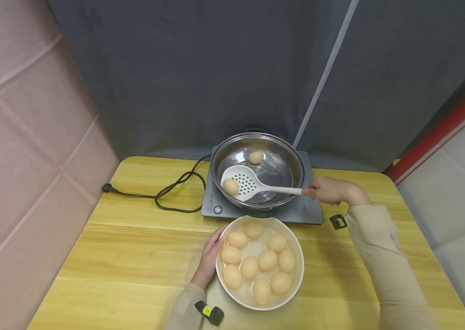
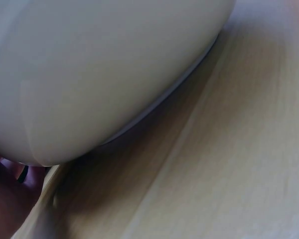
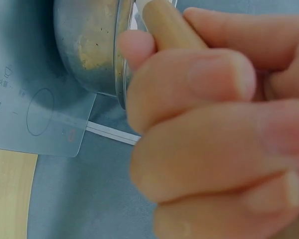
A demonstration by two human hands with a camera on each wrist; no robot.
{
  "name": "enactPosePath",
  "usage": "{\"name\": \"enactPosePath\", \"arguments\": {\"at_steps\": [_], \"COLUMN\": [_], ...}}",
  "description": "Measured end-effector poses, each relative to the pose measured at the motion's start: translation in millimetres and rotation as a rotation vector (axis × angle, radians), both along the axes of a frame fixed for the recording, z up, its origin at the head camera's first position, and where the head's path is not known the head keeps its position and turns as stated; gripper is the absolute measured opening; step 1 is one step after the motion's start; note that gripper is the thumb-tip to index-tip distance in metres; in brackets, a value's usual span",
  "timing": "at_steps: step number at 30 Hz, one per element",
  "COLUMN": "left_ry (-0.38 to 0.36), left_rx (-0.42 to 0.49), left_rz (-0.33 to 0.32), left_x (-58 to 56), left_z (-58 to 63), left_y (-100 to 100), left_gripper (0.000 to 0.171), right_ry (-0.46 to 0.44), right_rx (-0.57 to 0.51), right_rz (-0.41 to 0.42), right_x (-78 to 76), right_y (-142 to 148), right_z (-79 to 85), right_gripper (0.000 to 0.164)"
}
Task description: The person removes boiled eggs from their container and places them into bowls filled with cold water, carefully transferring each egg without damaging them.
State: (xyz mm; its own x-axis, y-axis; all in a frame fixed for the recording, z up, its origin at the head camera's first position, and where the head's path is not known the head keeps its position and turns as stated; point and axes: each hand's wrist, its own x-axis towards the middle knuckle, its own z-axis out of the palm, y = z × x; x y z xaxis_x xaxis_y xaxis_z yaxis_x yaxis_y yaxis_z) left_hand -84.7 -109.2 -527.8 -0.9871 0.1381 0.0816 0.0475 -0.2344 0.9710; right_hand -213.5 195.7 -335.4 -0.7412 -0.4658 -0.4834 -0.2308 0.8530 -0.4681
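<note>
My right hand (image 1: 329, 190) grips the wood-coloured end of a slotted spoon's handle (image 3: 172, 27), fingers curled round it. The white slotted spoon (image 1: 246, 182) reaches into a steel pan (image 1: 298, 160), with one brown egg (image 1: 230, 187) on its perforated head. Another egg (image 1: 256, 157) lies in the pan toward the back. My left hand (image 1: 211, 254) holds the left side of a cream bowl (image 1: 298, 279), in front of the pan; most of its fingers are hidden by the bowl (image 2: 99, 69). Several brown eggs (image 1: 267, 260) sit in water in the bowl.
The pan stands on a flat grey induction cooker (image 1: 311, 213) at the back of the wooden table (image 1: 133, 266). Its black cord (image 1: 174, 208) loops to the left and ends in a plug (image 1: 107, 188). A dark grey curtain (image 1: 195, 68) hangs behind the table.
</note>
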Motion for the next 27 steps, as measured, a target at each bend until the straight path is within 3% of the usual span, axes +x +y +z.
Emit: {"name": "enactPosePath", "arguments": {"at_steps": [12,27], "left_ry": [0.002,0.020], "left_rx": [-0.002,-0.001], "left_rz": [0.003,-0.005], "left_x": [0.2,-0.8], "left_z": [0.0,-0.1], "left_y": [1,2], "left_gripper": [0.045,0.044], "right_ry": [-0.085,-0.010], "right_rx": [-0.038,-0.040], "right_rz": [-0.052,-0.069], "right_x": [1.2,19.2], "right_y": [8,33], "right_z": [2.8,20.5], "right_gripper": [0.031,0.031]}}
